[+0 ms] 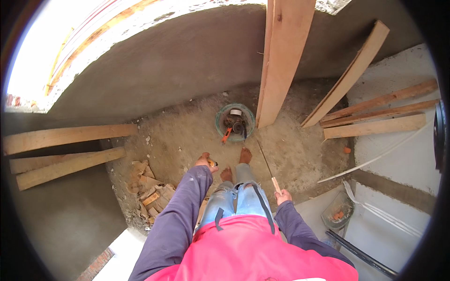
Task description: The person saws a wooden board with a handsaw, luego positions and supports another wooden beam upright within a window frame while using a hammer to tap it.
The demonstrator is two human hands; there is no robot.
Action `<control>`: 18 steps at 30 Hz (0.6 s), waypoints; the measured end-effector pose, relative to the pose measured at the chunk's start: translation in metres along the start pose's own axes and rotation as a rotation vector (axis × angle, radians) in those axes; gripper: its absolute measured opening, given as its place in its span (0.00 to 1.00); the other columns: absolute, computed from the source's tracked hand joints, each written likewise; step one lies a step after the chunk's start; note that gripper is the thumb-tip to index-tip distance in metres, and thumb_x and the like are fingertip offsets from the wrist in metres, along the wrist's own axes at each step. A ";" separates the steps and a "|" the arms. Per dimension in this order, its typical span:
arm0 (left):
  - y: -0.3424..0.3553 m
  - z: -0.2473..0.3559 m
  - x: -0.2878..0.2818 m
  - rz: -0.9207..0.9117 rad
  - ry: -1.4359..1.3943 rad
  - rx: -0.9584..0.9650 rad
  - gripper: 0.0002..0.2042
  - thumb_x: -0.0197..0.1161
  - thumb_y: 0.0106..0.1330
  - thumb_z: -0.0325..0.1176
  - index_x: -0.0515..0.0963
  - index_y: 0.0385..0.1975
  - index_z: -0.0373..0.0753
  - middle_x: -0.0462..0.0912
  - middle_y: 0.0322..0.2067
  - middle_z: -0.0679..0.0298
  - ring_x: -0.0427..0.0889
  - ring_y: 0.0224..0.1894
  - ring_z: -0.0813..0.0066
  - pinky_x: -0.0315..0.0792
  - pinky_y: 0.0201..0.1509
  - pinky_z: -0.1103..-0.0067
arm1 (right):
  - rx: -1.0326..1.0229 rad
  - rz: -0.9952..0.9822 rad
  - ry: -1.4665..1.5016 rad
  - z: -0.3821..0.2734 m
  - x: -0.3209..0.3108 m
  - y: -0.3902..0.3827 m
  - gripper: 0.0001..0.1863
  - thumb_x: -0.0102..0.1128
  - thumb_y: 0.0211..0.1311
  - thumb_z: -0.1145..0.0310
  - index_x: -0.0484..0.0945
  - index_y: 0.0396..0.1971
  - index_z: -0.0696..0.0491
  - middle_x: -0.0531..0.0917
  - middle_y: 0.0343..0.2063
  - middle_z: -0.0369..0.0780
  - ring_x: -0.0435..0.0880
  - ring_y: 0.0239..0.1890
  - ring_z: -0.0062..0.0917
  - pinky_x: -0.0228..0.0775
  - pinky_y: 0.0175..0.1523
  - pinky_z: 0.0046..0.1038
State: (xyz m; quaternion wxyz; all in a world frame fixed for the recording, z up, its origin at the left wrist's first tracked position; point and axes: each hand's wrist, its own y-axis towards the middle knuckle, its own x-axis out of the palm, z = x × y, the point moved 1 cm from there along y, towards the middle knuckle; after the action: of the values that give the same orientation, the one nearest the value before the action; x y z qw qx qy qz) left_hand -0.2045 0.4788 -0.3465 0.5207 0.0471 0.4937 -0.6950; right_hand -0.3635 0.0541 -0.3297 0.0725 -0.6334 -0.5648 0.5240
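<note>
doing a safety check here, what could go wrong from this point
The long thin tool, likely a handsaw, in the right hand could nick the bare right foot if swung inward. The wide plank propped against the wall might slide if bumped. The round green tub just ahead could trip a forward step.

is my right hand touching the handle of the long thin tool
Touching: the head view shows the right hand closed around the lower end of the pale tool handle.
</note>
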 end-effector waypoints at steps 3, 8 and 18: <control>0.059 0.018 0.016 0.037 0.023 0.063 0.44 0.76 0.38 0.43 0.62 0.58 0.36 0.76 0.49 0.47 0.77 0.51 0.52 0.70 0.55 0.67 | -0.071 0.014 -0.032 -0.033 0.014 0.030 0.13 0.65 0.51 0.65 0.74 0.26 0.58 0.76 0.16 0.40 0.75 0.20 0.26 0.67 0.28 0.30; 0.198 0.076 0.063 -0.077 0.250 0.080 0.43 0.75 0.42 0.41 0.60 0.60 0.39 0.72 0.52 0.50 0.75 0.52 0.52 0.69 0.55 0.65 | -0.272 0.089 -0.073 -0.053 0.063 0.130 0.14 0.64 0.52 0.67 0.73 0.32 0.60 0.78 0.24 0.47 0.78 0.30 0.36 0.69 0.37 0.33; 0.404 0.011 0.182 -0.038 0.501 0.191 0.41 0.67 0.54 0.38 0.50 0.66 0.39 0.62 0.61 0.51 0.64 0.61 0.48 0.60 0.63 0.59 | -0.569 0.183 -0.357 -0.101 0.212 0.339 0.14 0.59 0.56 0.66 0.70 0.37 0.59 0.74 0.36 0.51 0.69 0.46 0.47 0.56 0.54 0.48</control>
State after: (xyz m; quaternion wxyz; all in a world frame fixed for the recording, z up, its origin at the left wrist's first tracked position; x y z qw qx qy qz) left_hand 0.0297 0.3597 -0.7038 0.3625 0.2571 0.5401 -0.7147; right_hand -0.1113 0.1531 -0.6398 -0.2541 -0.5744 -0.6328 0.4527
